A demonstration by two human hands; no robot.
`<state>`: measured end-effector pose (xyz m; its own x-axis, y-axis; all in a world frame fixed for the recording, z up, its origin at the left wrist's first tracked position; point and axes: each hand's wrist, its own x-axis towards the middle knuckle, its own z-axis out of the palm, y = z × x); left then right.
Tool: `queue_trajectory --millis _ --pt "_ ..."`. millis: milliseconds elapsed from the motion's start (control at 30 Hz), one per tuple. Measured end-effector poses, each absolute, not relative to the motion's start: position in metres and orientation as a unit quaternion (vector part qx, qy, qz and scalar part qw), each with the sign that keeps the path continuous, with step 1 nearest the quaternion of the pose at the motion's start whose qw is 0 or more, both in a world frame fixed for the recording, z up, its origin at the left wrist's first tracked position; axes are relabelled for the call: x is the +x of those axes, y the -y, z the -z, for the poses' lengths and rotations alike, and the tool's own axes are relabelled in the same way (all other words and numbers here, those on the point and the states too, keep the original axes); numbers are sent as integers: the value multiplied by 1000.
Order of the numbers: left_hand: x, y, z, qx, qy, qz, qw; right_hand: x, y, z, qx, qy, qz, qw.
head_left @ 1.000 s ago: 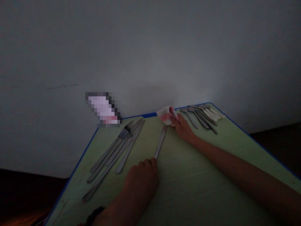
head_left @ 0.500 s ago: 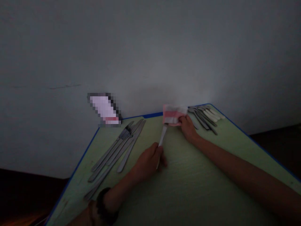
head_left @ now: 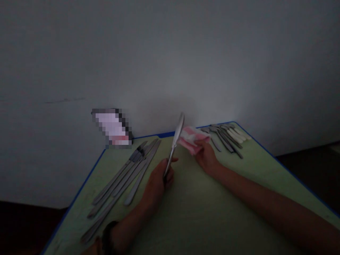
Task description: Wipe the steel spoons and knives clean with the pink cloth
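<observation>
A silver table knife (head_left: 178, 129) is gripped by its handle in my left hand (head_left: 158, 180), blade pointing up and away, tilted slightly right. My right hand (head_left: 207, 157) pinches a pink-and-white cloth (head_left: 194, 139) just right of the blade; whether cloth and blade touch I cannot tell. On the left side of the table lies a loose row of knives and forks (head_left: 124, 177), left of my left hand. Beyond my right hand is another group of cutlery (head_left: 225, 138), some dark metal and some with white handles.
The green table (head_left: 186, 219) has a blue edge and stands against a grey wall (head_left: 170, 63). A phone-like object (head_left: 113, 127), pixelated, leans on the wall at the far left corner.
The knife's blade has come out of the cloth and now points upward in view. My left hand has shifted left and turned. The cloth has opened into looser folds.
</observation>
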<state>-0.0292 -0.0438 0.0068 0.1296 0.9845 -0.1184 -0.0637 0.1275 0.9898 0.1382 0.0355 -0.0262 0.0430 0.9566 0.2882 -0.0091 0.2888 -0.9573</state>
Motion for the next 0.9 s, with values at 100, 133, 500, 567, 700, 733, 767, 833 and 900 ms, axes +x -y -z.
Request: queue_trajectory --millis 100,133,500,567,700,733,767,833,900 --pt "-28 46 -6 503 -511 -415 560 130 -27 23 -360 411 -580 604" --pt "-27 46 -6 501 -521 -416 552 128 -26 22 -345 373 -617 600" --pt "-32 41 -8 559 -529 -378 514 143 -32 9 -303 367 -717 509" --pt "-33 40 -10 595 -517 -318 527 146 -32 8 -301 385 -720 492" --pt "-34 40 -12 644 -521 -270 491 143 -31 14 -262 395 -740 477" --pt "-34 41 -12 655 -523 -268 474 141 -31 16 -245 401 -746 472" --pt "-34 41 -12 667 -524 -268 457 140 -30 17 -230 409 -751 465" --pt "-34 42 -11 689 -522 -266 428 138 -27 17 -209 433 -759 439" --pt "-33 43 -10 708 -512 -260 412 138 -24 15 -196 457 -766 408"
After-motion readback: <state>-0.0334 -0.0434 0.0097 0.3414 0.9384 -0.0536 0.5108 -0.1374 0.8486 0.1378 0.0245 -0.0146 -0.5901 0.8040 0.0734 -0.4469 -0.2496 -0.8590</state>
